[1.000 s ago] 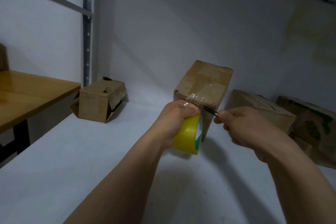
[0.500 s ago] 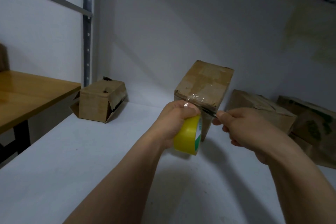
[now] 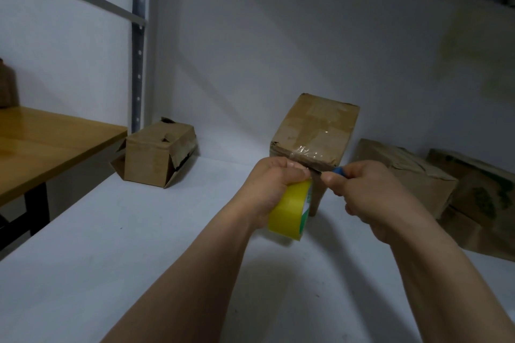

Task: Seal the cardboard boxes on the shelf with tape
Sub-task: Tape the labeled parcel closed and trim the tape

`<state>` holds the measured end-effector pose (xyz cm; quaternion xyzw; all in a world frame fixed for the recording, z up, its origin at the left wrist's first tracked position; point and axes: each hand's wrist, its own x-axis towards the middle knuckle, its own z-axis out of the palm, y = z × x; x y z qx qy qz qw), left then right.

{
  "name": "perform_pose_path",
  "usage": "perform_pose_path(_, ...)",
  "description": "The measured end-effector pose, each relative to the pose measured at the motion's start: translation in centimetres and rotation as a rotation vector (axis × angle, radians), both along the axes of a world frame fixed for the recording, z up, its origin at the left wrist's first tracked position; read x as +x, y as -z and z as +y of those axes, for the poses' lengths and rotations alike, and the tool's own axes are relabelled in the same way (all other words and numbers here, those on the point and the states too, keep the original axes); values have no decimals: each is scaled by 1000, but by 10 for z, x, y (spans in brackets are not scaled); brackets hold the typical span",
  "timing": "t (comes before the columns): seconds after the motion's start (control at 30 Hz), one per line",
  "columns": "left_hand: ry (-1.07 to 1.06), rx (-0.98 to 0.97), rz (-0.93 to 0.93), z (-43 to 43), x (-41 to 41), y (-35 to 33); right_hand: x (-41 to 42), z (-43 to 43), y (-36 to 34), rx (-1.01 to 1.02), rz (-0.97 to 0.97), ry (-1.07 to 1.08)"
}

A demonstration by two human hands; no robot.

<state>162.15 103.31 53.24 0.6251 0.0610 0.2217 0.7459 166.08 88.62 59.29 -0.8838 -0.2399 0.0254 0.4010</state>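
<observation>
Tape roll gripped in left hand, fingers curled round it, held just before box. Box stood upright mid-shelf, toward back edge of shelf; clear tape seen stretched across its near top edge. Blue cutter pinched in right hand, tip set between roll and box; blade too small to make out. Open box laid at back left corner. Crumpled box and printed box placed by right edge.
</observation>
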Motion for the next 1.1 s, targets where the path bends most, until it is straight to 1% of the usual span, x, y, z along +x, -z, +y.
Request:
perform_pose_path(0.07,9,0,0,-1,0,0,1,-7,-2,-28,13,-14)
perform_pose_path(0.1,8,2,2,-2,0,0,-1,-12,-5,-84,-4,-20)
perform_pose_path(0.17,-5,5,6,-1,0,-1,-9,-21,-15,-250,-108,-37)
perform_pose_path(0.23,-10,6,16,-1,-1,-1,-19,-24,-26,-324,-278,-45)
perform_pose_path(0.33,-15,8,13,0,0,1,-23,-3,-31,-245,-507,-81)
perform_pose_path(0.43,-14,-44,4,0,1,2,-1,26,-19,-295,-664,-70)
perform_pose_path(0.5,-13,-59,0,0,2,1,14,36,-14,-337,-720,-32)
perform_pose_path(0.57,-16,-69,20,1,0,-2,25,41,-11,-320,-759,-42)
perform_pose_path(0.63,10,-2,98,3,-2,-2,38,42,-6,-297,-815,-79)
perform_pose_path(0.67,39,55,165,2,-4,-3,44,41,-5,-289,-824,-84)
perform_pose_path(0.7,67,94,228,0,-7,-5,49,40,-4,-280,-820,-90)
perform_pose_path(0.77,79,91,279,-1,-9,-7,55,37,0,-253,-796,-139)
perform_pose_path(0.83,69,-13,250,2,-12,-9,57,36,9,-231,-740,-205)
perform_pose_path(0.9,60,-133,235,9,-15,-12,60,36,26,-257,-670,-226)
perform_pose_path(0.93,55,-158,242,13,-17,-12,62,35,37,-252,-608,-219)
perform_pose_path(0.97,46,-164,256,19,-19,-12,64,33,46,-198,-511,-210)
perform_pose_path(1.07,46,-117,269,31,-22,-11,66,25,70,17,-195,-224)
perform_pose_path(1.1,62,-101,254,33,-23,-11,66,21,76,14,-131,-248)
